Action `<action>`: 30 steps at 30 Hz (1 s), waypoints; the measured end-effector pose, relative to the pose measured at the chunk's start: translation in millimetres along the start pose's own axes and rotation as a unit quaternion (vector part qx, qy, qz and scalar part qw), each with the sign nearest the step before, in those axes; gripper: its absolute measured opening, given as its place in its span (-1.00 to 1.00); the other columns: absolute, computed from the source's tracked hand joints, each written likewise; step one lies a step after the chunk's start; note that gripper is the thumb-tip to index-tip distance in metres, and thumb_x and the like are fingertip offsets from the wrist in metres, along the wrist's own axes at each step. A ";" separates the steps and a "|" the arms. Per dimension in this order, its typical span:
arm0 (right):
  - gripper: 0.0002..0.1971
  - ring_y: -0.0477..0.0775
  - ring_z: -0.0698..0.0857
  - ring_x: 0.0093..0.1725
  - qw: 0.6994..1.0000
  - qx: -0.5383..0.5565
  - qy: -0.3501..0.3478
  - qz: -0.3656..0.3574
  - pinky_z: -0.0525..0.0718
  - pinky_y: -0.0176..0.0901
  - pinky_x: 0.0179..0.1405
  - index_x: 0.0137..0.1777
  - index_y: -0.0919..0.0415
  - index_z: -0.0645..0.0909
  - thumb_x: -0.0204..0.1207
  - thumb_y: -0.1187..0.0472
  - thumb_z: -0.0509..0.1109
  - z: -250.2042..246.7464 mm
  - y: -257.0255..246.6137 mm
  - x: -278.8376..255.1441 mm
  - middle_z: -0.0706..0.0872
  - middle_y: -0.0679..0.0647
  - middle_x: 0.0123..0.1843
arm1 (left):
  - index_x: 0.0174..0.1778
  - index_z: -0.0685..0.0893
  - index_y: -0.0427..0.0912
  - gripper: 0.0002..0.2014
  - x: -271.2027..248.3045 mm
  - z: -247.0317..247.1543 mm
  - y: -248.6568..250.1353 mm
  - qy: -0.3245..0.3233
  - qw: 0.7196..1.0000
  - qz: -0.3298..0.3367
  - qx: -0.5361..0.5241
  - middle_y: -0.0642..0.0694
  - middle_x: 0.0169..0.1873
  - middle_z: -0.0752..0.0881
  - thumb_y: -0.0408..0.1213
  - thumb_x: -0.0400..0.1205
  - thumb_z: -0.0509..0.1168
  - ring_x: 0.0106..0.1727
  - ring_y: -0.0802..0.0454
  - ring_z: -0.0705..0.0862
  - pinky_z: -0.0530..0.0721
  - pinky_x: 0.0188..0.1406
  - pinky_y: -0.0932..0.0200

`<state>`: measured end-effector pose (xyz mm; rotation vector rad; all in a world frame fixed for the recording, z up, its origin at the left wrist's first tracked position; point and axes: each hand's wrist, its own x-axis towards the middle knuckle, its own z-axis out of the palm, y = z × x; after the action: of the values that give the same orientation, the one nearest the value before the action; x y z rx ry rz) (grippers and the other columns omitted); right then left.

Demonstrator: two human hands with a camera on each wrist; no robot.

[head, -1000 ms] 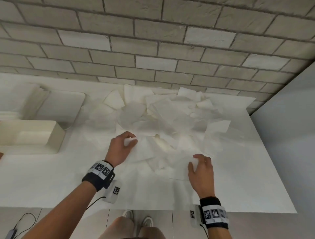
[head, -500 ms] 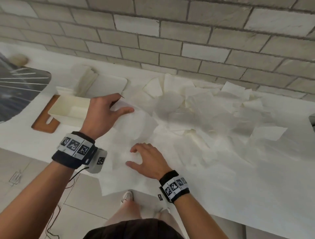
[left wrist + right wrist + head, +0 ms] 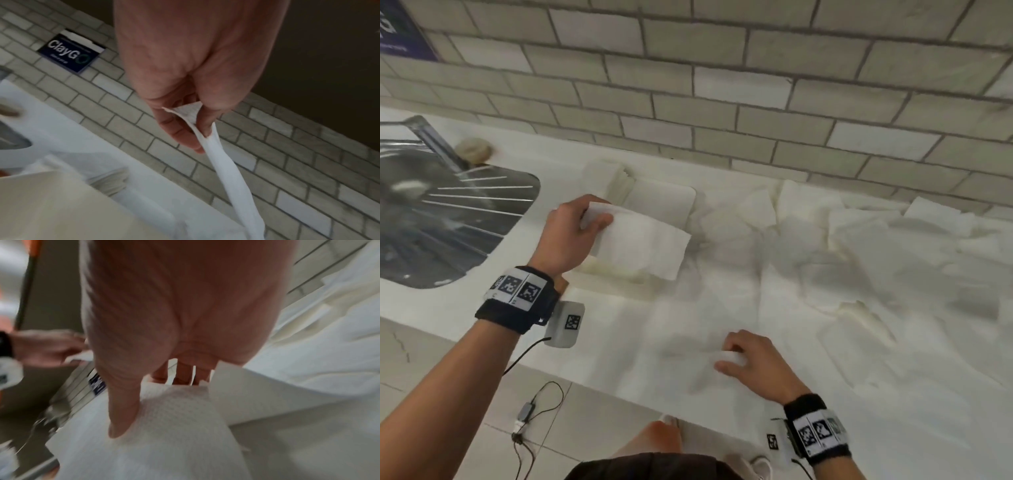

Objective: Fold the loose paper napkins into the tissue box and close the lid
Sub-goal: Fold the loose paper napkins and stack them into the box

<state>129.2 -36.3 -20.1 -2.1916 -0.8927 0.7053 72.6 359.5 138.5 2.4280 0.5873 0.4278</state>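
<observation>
My left hand (image 3: pixel 589 222) pinches a folded white napkin (image 3: pixel 643 243) by one end and holds it over the cream tissue box (image 3: pixel 616 272), which it mostly hides. The left wrist view shows the left hand's (image 3: pixel 191 126) thumb and fingers clamped on the napkin (image 3: pixel 226 175), with the box (image 3: pixel 51 203) below. The box lid (image 3: pixel 664 202) lies flat behind the box. My right hand (image 3: pixel 736 359) grips another napkin (image 3: pixel 698 373) lying near the counter's front edge. Its thumb (image 3: pixel 123 415) lies on top of this napkin (image 3: pixel 174 426), fingers curled past the edge. Loose napkins (image 3: pixel 842 246) cover the counter to the right.
A steel sink (image 3: pixel 431 212) with a faucet (image 3: pixel 438 144) is sunk into the counter at the left. A small stack of folded napkins (image 3: pixel 613 174) sits behind the lid by the brick wall (image 3: pixel 722 102). A cable (image 3: pixel 527 411) lies on the floor below.
My left hand has lifted the folded napkin and carried it left, over the box. My right hand slid left along the front edge onto another napkin. The view has swung left.
</observation>
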 end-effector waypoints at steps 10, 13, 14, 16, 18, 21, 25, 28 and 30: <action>-0.86 -0.09 0.85 -0.04 0.966 0.183 0.163 0.080 0.72 -0.26 -0.07 0.05 -0.01 0.79 0.61 0.02 0.67 -35.5 -91.7 9.7 0.88 -0.12 -0.03 | 0.40 0.42 -0.29 -0.61 57.1 67.1 -110.3 -0.187 0.952 -0.058 0.235 -0.41 -0.05 0.74 -0.32 0.72 0.40 0.03 -0.35 0.71 0.58 -0.17 -0.08; -0.85 -0.08 0.84 -0.02 0.972 0.168 0.151 0.068 0.71 -0.27 -0.06 0.08 -0.04 0.79 0.62 -0.01 0.65 -50.3 -120.9 19.4 0.87 -0.12 -0.02 | 0.39 0.46 -0.31 -0.57 57.7 58.7 -96.7 -0.178 0.950 -0.041 0.251 -0.40 0.05 0.76 -0.17 0.75 0.43 0.16 -0.40 0.74 0.72 -0.01 -0.17; -0.86 -0.08 0.83 -0.01 0.977 0.150 0.141 0.061 0.70 -0.28 -0.05 0.08 -0.06 0.79 0.62 -0.03 0.65 -55.3 -129.7 23.4 0.87 -0.14 -0.01 | 0.40 0.50 -0.31 -0.57 54.5 53.3 -86.1 -0.148 0.960 -0.010 0.238 -0.39 0.10 0.75 -0.14 0.75 0.44 0.19 -0.41 0.74 0.72 0.03 -0.19; -0.85 -0.09 0.82 0.04 0.986 0.122 0.108 0.045 0.71 -0.25 0.01 0.10 -0.10 0.79 0.62 -0.05 0.64 -64.4 -150.3 32.1 0.86 -0.18 0.02 | 0.43 0.58 -0.22 -0.57 42.8 39.8 -60.9 -0.088 0.983 0.089 0.132 -0.27 0.25 0.73 -0.07 0.75 0.45 0.29 -0.32 0.72 0.69 0.14 -0.09; -0.85 -0.07 0.82 0.08 0.990 0.121 0.069 0.021 0.72 -0.16 0.10 0.12 -0.10 0.79 0.63 -0.04 0.64 -71.3 -172.7 42.5 0.86 -0.18 0.04 | 0.56 0.57 -0.02 -0.45 30.2 21.0 -26.5 -0.142 0.971 0.189 -0.038 0.03 0.53 0.62 0.10 0.70 0.47 0.56 0.01 0.59 0.53 0.47 0.11; -0.86 -0.04 0.83 0.09 0.990 0.135 0.031 -0.022 0.72 -0.13 0.13 0.13 -0.10 0.81 0.63 0.01 0.65 -80.1 -205.5 59.2 0.86 -0.14 0.04 | 0.67 0.52 0.08 -0.17 19.9 -2.3 14.7 -0.290 0.907 0.272 -0.141 0.25 0.69 0.46 0.18 0.49 0.63 0.80 0.11 0.31 0.29 0.75 0.20; -0.82 -0.04 0.81 0.06 0.976 0.189 0.098 -0.048 0.73 -0.18 0.04 0.18 -0.04 0.80 0.63 0.09 0.65 -87.6 -228.3 85.8 0.84 -0.11 0.02 | 0.12 0.85 -0.01 -0.73 39.9 -27.0 3.4 -0.277 0.924 0.214 -0.153 0.14 0.09 0.86 -0.04 0.56 0.66 0.21 0.11 0.81 0.75 0.27 -0.09; -0.58 0.00 0.82 0.02 0.949 0.231 0.211 -0.022 0.78 -0.20 -0.02 0.41 -0.17 0.69 0.62 0.15 0.66 -70.0 -223.5 114.1 0.79 -0.03 -0.02 | -0.04 0.84 0.05 -0.86 57.8 -43.6 -30.5 -0.227 0.957 0.100 -0.148 0.11 -0.15 0.87 -0.05 0.59 0.63 -0.10 0.05 0.84 0.81 0.00 -0.12; -0.49 0.03 0.82 -0.10 0.932 0.238 0.272 0.009 0.83 -0.14 -0.09 0.45 -0.24 0.60 0.62 0.21 0.65 -47.1 -216.3 138.0 0.76 0.06 -0.07 | 0.05 0.82 0.09 -0.80 63.7 -41.1 -57.2 -0.176 0.978 0.070 -0.082 0.20 -0.23 0.84 -0.03 0.58 0.64 -0.20 0.18 0.79 0.79 -0.10 0.04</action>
<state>161.6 168.6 138.0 -1.8072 -0.3648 0.2503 91.6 452.3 145.2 2.3173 0.2192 0.0907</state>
